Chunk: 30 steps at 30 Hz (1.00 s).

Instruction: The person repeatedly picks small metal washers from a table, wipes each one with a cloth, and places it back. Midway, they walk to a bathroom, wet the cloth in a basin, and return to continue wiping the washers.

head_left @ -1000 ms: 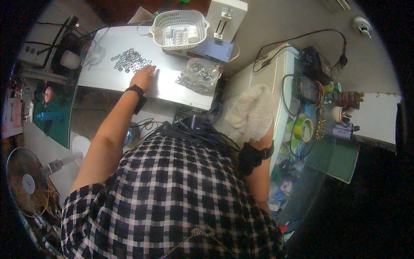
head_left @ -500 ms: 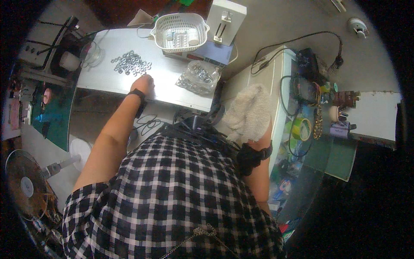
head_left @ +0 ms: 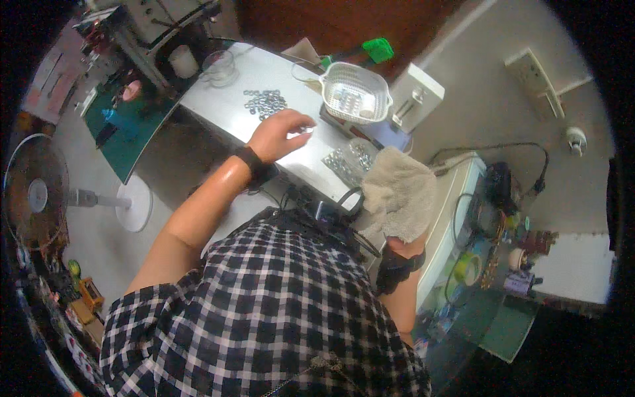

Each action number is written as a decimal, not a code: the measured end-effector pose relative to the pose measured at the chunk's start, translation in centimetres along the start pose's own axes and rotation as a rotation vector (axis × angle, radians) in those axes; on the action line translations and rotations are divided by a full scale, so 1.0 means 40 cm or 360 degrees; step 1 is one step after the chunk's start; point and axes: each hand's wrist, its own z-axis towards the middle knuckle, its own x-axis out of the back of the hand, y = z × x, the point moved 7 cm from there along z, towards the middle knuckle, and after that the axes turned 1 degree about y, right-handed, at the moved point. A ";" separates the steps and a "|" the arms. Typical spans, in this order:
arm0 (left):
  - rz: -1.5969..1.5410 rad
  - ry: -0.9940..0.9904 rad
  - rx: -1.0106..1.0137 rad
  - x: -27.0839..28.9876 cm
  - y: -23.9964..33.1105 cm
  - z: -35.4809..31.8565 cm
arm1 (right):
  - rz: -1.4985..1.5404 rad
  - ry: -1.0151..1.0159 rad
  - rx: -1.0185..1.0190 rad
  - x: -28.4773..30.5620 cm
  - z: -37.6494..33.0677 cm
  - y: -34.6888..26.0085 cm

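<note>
My left hand (head_left: pixel 281 132) hovers over the white table top (head_left: pixel 218 106), fingers pinched on what looks like a small metal ring. A loose pile of metal rings (head_left: pixel 264 100) lies just left of it. A clear bag of more rings (head_left: pixel 349 159) sits right of the hand, and a white perforated basket (head_left: pixel 356 98) stands beyond. My right hand (head_left: pixel 401 246) is hidden under a beige cloth (head_left: pixel 400 192) that it holds up near the table's right corner; only the wrist with a black band shows.
A white box-shaped device (head_left: pixel 415 96) stands right of the basket, and a glass jar (head_left: pixel 219 66) sits at the table's far left. A standing fan (head_left: pixel 33 192) is on the floor at left. A cluttered green bench (head_left: pixel 489 317) with cables lies to the right.
My left hand has lifted off the table beside the ring pile and moved right toward the bag and basket, fingers now pinched. The cloth-covered right hand has stayed in place.
</note>
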 end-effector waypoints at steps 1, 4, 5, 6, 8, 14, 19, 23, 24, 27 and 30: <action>-0.0015 0.0073 -0.0138 0.036 0.064 -0.002 | 0.0348 -0.0047 -0.0142 -0.035 0.017 0.017; -0.0067 0.0157 -0.0553 0.115 0.238 -0.023 | 0.0691 -0.0306 -0.0313 -0.139 0.061 0.027; 0.0006 0.0189 -0.0702 0.130 0.295 -0.033 | 0.0687 -0.0398 -0.0314 -0.170 0.070 0.021; 0.0046 0.0231 -0.0814 0.138 0.341 -0.046 | 0.0658 -0.0440 -0.0339 -0.194 0.075 0.025; 0.0161 0.0202 -0.0863 0.142 0.393 -0.064 | 0.0559 -0.0484 -0.0395 -0.229 0.083 0.028; 0.0311 0.0135 -0.0817 0.126 0.423 -0.088 | -0.0036 -0.0593 -0.0303 -0.252 0.072 0.004; 0.0138 0.0168 -0.0935 0.125 0.423 -0.092 | 0.0030 -0.0407 -0.0214 -0.233 0.077 -0.003; 0.0044 0.0124 -0.0945 0.116 0.421 -0.084 | -0.0110 -0.0408 -0.0156 -0.222 0.080 -0.005; 0.0034 0.0123 -0.0943 0.116 0.422 -0.082 | -0.0187 -0.0416 -0.0113 -0.221 0.079 -0.012; 0.0015 0.0110 -0.0903 0.112 0.419 -0.075 | -0.0215 -0.0431 -0.0107 -0.219 0.076 -0.022; 0.0001 0.0077 -0.0811 0.111 0.411 -0.067 | -0.0193 -0.0379 -0.0140 -0.216 0.070 -0.029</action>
